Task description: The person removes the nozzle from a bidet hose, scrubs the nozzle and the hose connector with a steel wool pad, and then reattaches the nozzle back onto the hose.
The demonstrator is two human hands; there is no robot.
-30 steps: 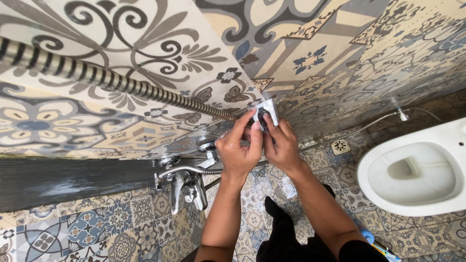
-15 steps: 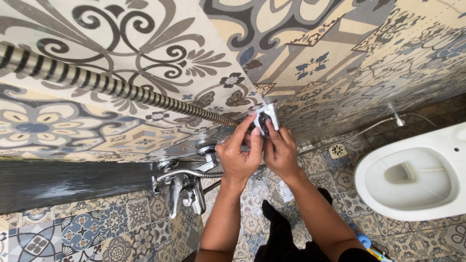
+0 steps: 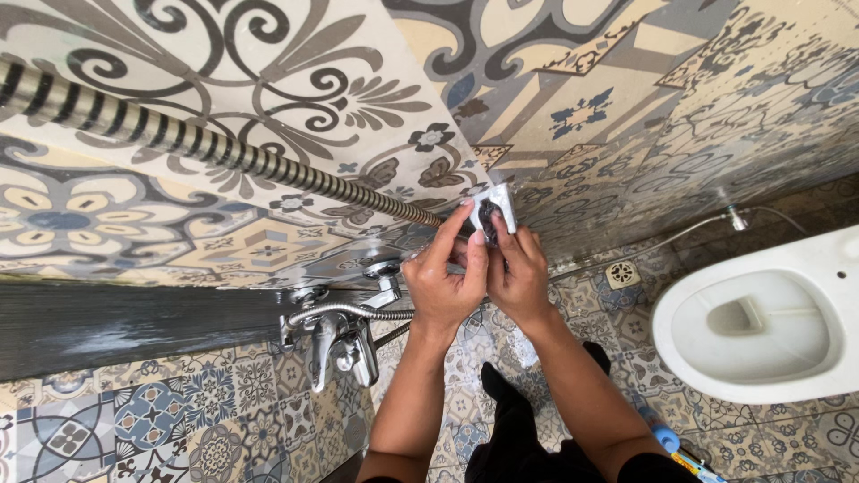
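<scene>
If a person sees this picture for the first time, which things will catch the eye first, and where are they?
In the middle, the left hand and right hand meet on a small white square wall fitting with a dark centre, set on the patterned tile wall. A ribbed metal shower hose runs from the upper left toward that fitting. Below it sits a chrome mixer tap, and a white toilet bowl fills the right side.

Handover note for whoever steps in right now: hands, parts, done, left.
Left hand: fingertips pressed on the small white wall bracket.
Right hand: fingers on the same bracket from below.
Bracket sits against the patterned wall tile; the ribbed shower hose runs up to it. Chrome mixer tap below on the wall, toilet at the side.
Done: bracket placed on the wall.
Left: whether it is fixed cannot be told.
</scene>
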